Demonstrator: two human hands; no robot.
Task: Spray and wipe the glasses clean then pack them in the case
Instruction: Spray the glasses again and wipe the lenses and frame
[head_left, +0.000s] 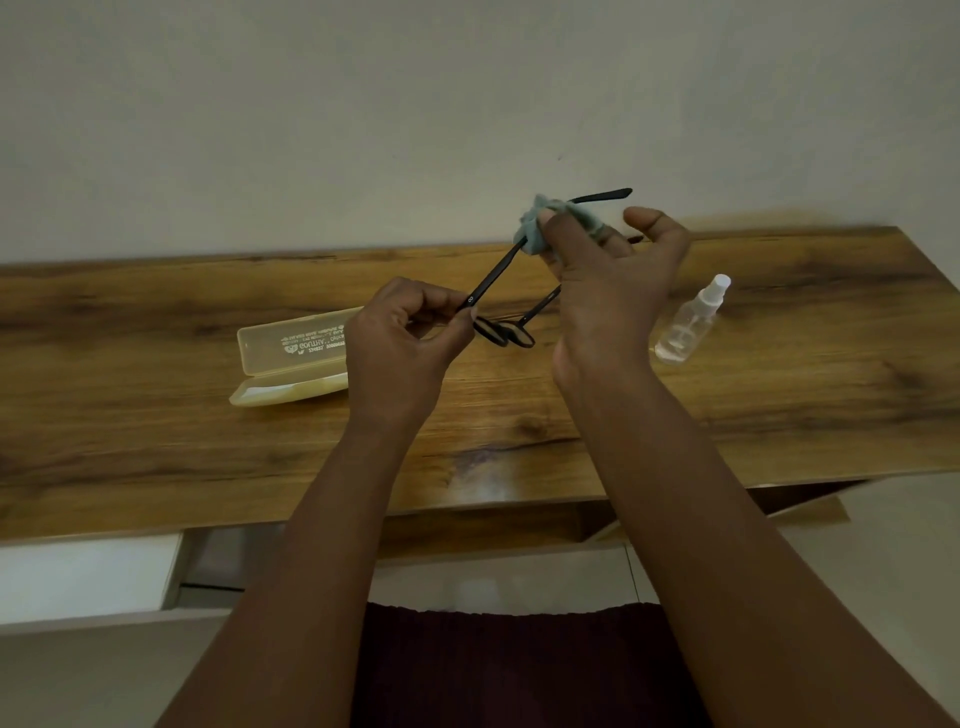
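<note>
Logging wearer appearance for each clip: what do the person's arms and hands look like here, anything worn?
Both forearms are bare, with no sleeves in view. The left hand and right hand carry no gloves, and no rings, watch or bracelets can be seen.

Dim, flat indoor light, soft overall focus, faint sheen on table (156, 415), wide-angle edge bending

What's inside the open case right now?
Nothing visible inside the case; the left hand covers its right end. The glasses are held above the table.
</note>
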